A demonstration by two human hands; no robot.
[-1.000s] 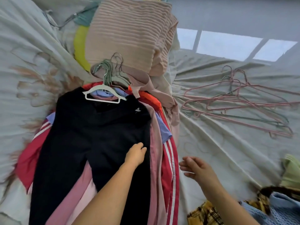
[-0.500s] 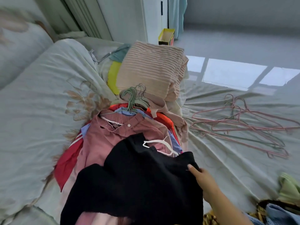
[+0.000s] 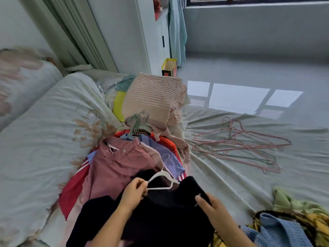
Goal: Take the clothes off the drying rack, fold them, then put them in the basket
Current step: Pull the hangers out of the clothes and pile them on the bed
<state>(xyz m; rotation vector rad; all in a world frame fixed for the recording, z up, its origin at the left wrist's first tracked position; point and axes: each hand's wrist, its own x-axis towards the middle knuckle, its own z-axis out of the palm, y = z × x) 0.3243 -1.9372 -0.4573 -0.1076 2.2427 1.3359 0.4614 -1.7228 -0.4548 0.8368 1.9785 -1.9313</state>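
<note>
Black garment [image 3: 160, 213]: lay bunched on top of the clothes pile at the near edge of the bed, under both hands and still on its hanger.
White hanger [image 3: 162, 182]: stuck out of the garment's neck, hook pointing away from the person, its left end between the left fingers.
Left hand [image 3: 133, 192]: fingers [image 3: 142, 186] curled and pinching the hanger's left end where arm and lower bar meet.
Right hand [image 3: 209, 206]: thumb pressed on top of the garment's right shoulder; the other fingers were tucked under the cloth, gripping it.
Pink trousers [image 3: 121, 163]: just beyond the left fingers, next layer of the pile, waistband farthest away.
Rest of pile: red, blue and orange clothes beneath, hanger hooks [image 3: 138, 122] gathered at the far end.
Striped pink blanket [image 3: 153, 97]: folded, beyond the hooks.
Empty pink hangers [image 3: 240, 147]: loose on the bed sheet [image 3: 222, 175], beyond and right of the right fingers.
Basket [image 3: 256, 218]: close right of the right hand, holding a blue knit [image 3: 277, 230].
</note>
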